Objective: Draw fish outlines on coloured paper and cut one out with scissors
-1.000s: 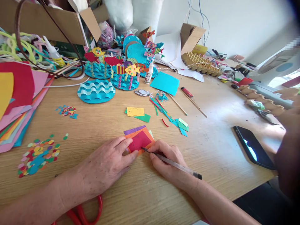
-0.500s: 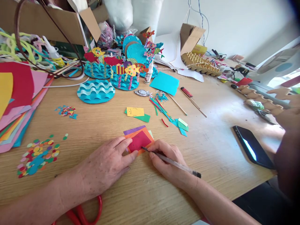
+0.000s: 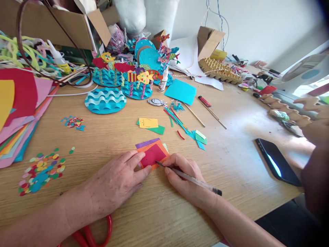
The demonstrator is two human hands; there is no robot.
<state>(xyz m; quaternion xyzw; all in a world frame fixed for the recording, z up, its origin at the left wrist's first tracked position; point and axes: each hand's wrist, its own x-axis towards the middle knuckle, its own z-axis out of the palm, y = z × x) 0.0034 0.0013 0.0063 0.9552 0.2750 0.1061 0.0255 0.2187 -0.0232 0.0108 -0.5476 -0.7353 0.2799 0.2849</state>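
Paper stack (image 3: 153,153) lay on the table (image 3: 231,161), just ahead of both hands and near the front edge. It was a few small squares fanned loosely: crimson on top, orange under it, purple and pale green peeking out behind.

Left hand (image 3: 117,181) was flat and spread, with fingertips pressing the stack's left edge and the thumb along its lower side. It held nothing, only pinned the stack down. Right hand (image 3: 183,178) was closed in a writing grip around a clear pen (image 3: 189,179), whose tip touched the crimson sheet's lower right edge.

Handling, by my judgement:
- The stack was very light, thin and floppy, with no stiffness to speak of.
- Its sheets would slide on each other and on the smooth wood, hence the flat-hand clamp.
- It would crease or tear easily and lift in any draught.
- The best hold was to press down flat from above. To lift it, pinch a corner or an edge, ideally all the layers together, or slide it to the table edge first.

Around the stack: a yellow piece on a green scrap (image 3: 150,125) beyond it, paper dots (image 3: 41,171) well to its left, a phone (image 3: 277,166) well to its right and red scissors (image 3: 89,233) near the left forearm. Another person's hand (image 3: 312,108) was at the far right.

No brand or writing was readable. The yellow piece carried a faint pen sketch, and the phone screen was too small to read.
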